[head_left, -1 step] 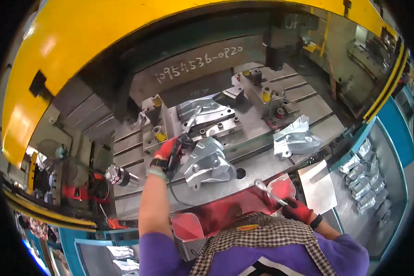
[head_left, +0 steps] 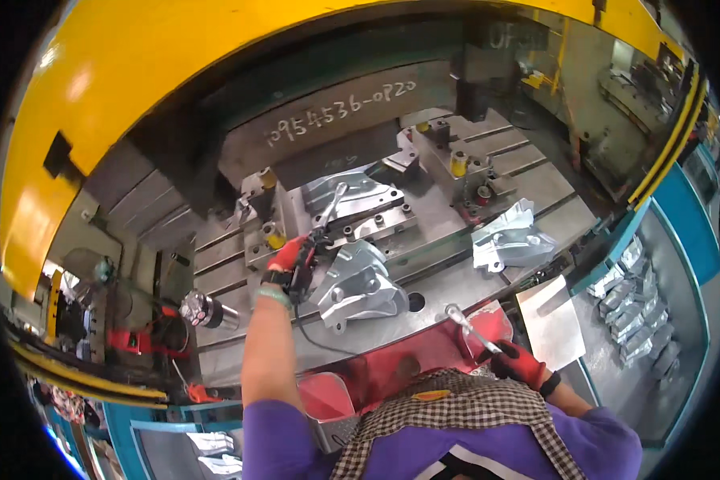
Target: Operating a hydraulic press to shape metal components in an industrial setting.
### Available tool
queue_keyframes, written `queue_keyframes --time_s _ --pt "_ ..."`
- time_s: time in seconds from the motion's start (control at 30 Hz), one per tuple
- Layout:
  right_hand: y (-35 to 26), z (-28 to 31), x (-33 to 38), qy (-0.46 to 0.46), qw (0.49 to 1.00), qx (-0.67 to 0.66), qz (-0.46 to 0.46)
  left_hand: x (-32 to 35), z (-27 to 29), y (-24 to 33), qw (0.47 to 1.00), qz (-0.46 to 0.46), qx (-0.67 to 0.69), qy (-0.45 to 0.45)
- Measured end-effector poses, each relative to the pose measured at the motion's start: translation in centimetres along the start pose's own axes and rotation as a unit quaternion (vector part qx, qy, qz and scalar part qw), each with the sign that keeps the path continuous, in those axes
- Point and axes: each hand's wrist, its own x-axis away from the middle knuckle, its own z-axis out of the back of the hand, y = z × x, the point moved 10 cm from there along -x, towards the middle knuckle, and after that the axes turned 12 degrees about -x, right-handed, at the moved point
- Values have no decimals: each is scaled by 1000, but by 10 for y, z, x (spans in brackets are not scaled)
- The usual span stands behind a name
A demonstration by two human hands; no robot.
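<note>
My left hand (head_left: 290, 260), in a red and black glove, is closed on a rod tool (head_left: 329, 212) with a dark handle and a round silver head. That head is over the shiny formed metal part (head_left: 360, 190) in the die; whether they touch I cannot tell. A dark cord (head_left: 318, 346) runs from below the hand. Right of this hand, a second formed metal part (head_left: 360, 290) lies on the press bed. My right hand (head_left: 520, 366), gloved alike, grips a similar rod tool (head_left: 466, 324) near my apron, head pointing up and left. Farther right rests a third formed part (head_left: 510, 240).
Yellow press frame (head_left: 136, 88) arches overhead. Die blocks with yellow-topped posts (head_left: 458, 164) flank the middle. A silver cylinder (head_left: 208, 310) stands at left on the slotted bed (head_left: 536, 170). A blue-edged bin (head_left: 700, 296) at right holds several metal parts. Red trays (head_left: 328, 392) sit before me.
The view has shifted slightly. My left hand and its tool have turned a little, showing more of the dark handle. My right hand keeps its hold.
</note>
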Motion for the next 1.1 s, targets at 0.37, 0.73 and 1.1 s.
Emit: queue_keyframes --time_s 0.37,0.73,1.1 --pt "-49 103 14 219 958 -116 144 40 -43 101 988 -82 -106 71" --pt "-40 146 -5 269 955 -11 124 222 -85 99 995 -4 -60 81" --pt "-93 12 -160 35 991 -107 72 254 -144 -64 985 112 131 10"
